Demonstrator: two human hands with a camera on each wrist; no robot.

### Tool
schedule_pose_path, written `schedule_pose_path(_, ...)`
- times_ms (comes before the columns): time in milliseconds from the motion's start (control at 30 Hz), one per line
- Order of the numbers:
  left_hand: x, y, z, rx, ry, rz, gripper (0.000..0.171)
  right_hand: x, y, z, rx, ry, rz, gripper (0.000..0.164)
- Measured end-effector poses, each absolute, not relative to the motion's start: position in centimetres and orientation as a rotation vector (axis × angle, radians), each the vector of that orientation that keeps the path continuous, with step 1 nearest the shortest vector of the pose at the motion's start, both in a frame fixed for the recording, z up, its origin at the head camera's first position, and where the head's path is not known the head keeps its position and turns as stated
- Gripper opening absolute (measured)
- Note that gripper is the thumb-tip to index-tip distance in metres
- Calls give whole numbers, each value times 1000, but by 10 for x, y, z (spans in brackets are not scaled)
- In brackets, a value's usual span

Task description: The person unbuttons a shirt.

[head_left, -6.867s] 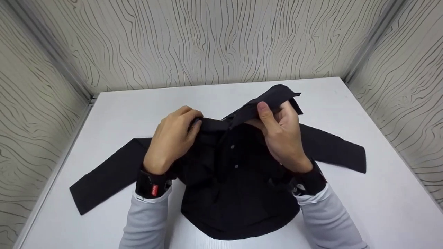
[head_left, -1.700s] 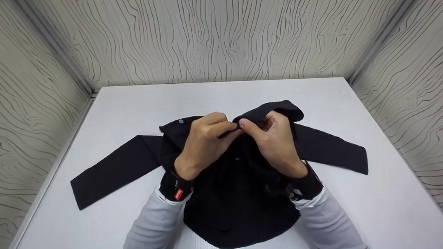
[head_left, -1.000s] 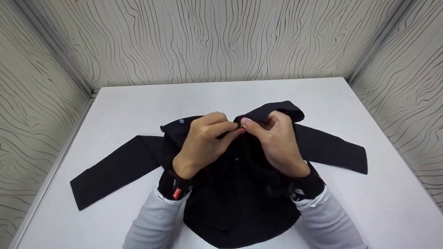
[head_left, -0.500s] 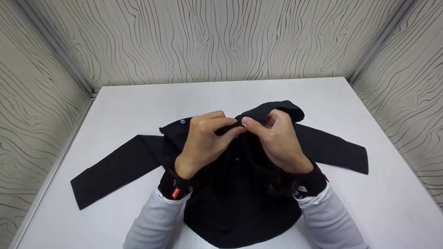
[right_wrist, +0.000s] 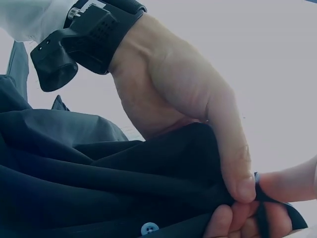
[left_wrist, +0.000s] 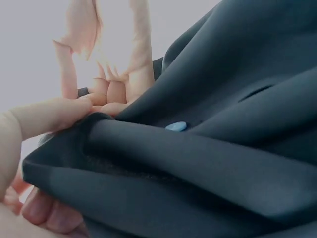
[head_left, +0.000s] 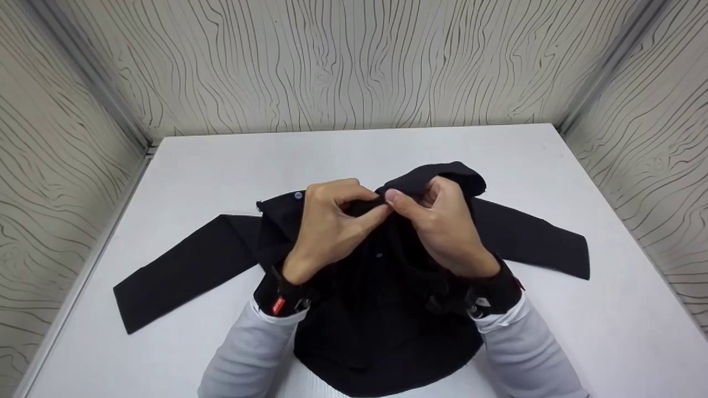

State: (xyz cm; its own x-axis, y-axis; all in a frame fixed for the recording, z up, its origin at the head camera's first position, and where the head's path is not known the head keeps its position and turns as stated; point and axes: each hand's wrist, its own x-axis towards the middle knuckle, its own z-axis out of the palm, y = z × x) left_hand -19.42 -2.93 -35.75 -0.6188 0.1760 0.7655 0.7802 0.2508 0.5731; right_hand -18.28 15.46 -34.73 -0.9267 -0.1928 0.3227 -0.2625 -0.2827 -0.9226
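A black long-sleeved button-up shirt point(head_left: 387, 331) lies front up, its collar area point(head_left: 426, 176) raised off the table. My left hand point(head_left: 332, 221) pinches the front edge just below the collar with thumb and index finger. Right beside it, my right hand point(head_left: 445, 229) grips the collar end, thumb on top. The fingertips of both hands meet there, and what lies between them is hidden in the head view. One pale button point(head_left: 298, 195) shows on the flap at left, another point(head_left: 379, 255) lower down the front. A button point(right_wrist: 149, 228) also appears in the right wrist view.
The shirt's sleeves spread left point(head_left: 182, 276) and right point(head_left: 536, 237) across the white table point(head_left: 249, 160). Wood-grain patterned panels point(head_left: 354, 66) stand behind and at both sides. Black straps point(head_left: 495, 290) sit on both wrists.
From holding the collar sides apart, my left hand has come rightward to meet the right, and both have come lower. Lately my left index finger has straightened a little; the right hand barely moves.
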Motion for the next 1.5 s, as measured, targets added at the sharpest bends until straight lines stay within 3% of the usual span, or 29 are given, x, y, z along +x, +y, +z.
schedule_pose_path(467,-199,-57,-346,-1008,-2103,-1364,11,-184,157,-344,553,-1742,2515,19)
schedule_pose_path(800,-197,-88,-342,-590,-2551,-816,11,-185,162,-339,529,-1528,2582,19)
schedule_pose_path(933,-187,-75,-341,-716,-2606,-751,26,-185,161,-339,565,-1552,2543,19)
schedule_pose_path(1100,-182,-55,-344,-977,-2556,-906,17,-184,161,-340,610,-1599,2492,19)
schedule_pose_path(1200,-185,-50,-348,-966,-2530,-967,15,-184,161,-340,615,-1613,2459,19)
schedule_pose_path(1367,-190,-53,-352,-886,-2552,-987,31,-185,163,-339,591,-1678,2330,19)
schedule_pose_path(1500,-195,-58,-351,-857,-2585,-1068,30,-187,166,-339,549,-1734,2200,19)
